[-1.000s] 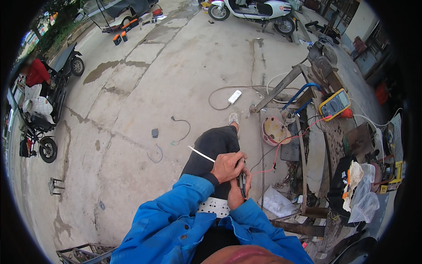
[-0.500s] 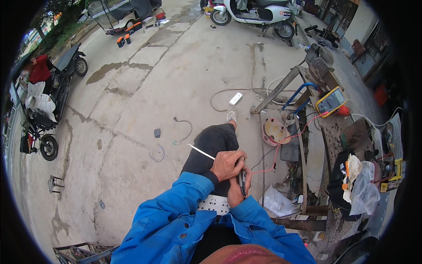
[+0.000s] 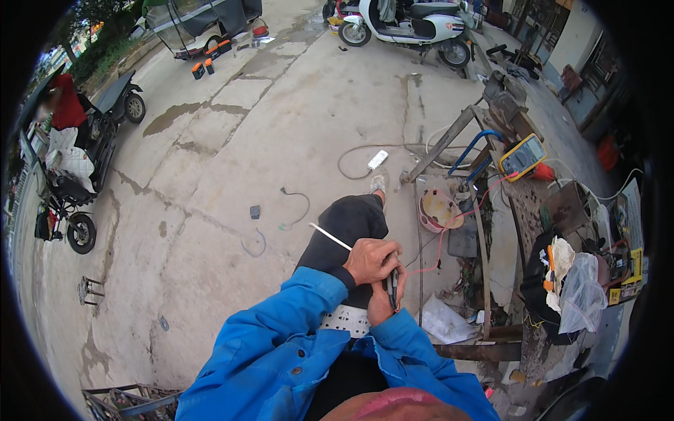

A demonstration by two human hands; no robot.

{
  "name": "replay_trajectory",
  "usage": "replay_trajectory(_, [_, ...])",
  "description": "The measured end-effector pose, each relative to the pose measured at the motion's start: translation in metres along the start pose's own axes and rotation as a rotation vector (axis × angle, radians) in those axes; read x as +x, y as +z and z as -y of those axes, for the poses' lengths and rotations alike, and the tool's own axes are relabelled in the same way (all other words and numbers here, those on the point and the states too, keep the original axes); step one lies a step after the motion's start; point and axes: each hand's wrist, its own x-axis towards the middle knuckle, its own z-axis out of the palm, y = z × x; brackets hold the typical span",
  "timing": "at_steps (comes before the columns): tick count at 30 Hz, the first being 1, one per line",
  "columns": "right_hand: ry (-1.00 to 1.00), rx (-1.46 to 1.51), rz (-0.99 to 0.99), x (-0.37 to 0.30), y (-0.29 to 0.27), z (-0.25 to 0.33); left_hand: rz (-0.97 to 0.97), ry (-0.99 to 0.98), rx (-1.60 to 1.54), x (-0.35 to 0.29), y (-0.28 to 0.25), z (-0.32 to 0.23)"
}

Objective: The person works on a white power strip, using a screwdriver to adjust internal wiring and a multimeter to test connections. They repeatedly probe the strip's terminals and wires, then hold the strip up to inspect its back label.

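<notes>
In front of my lap, my left hand (image 3: 372,261) is closed around a stiff white cable (image 3: 330,236), whose free end sticks out to the upper left. Just below it, my right hand (image 3: 383,303) grips a tool with dark handles, apparently pliers (image 3: 393,286). The two hands touch, and my fingers hide the jaws and the other end of the cable. A white power strip (image 3: 345,319) lies across my lap, partly under my jacket. A red test lead (image 3: 439,254) runs from near my right hand toward a yellow multimeter (image 3: 523,157).
To the right, a worn workbench (image 3: 523,217) carries tools, plastic bags and the multimeter. Beneath it stands a pinkish bowl (image 3: 437,209). A white power strip (image 3: 378,159), a small dark block (image 3: 255,211) and loose wires lie on the concrete. Parked vehicles and a white scooter (image 3: 411,24) stand farther off.
The view has shifted slightly, so the scene sits a little differently. Both hands keep nearly the same grip, with the white cable still pointing to the upper left.
</notes>
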Motion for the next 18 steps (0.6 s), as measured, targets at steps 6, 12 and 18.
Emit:
replay_trajectory(6, [0.036,-0.068,-0.020,0.004,-0.002,-0.004,-0.037,-0.022,-0.008,-0.002,0.005,0.008])
replay_trajectory(12, [0.066,-0.024,-0.060,0.015,0.004,0.001,0.003,-0.073,0.012,0.003,0.012,0.023])
replay_trajectory(18, [0.128,0.018,-0.066,0.024,0.011,-0.004,0.014,-0.116,0.030,0.007,0.012,0.035])
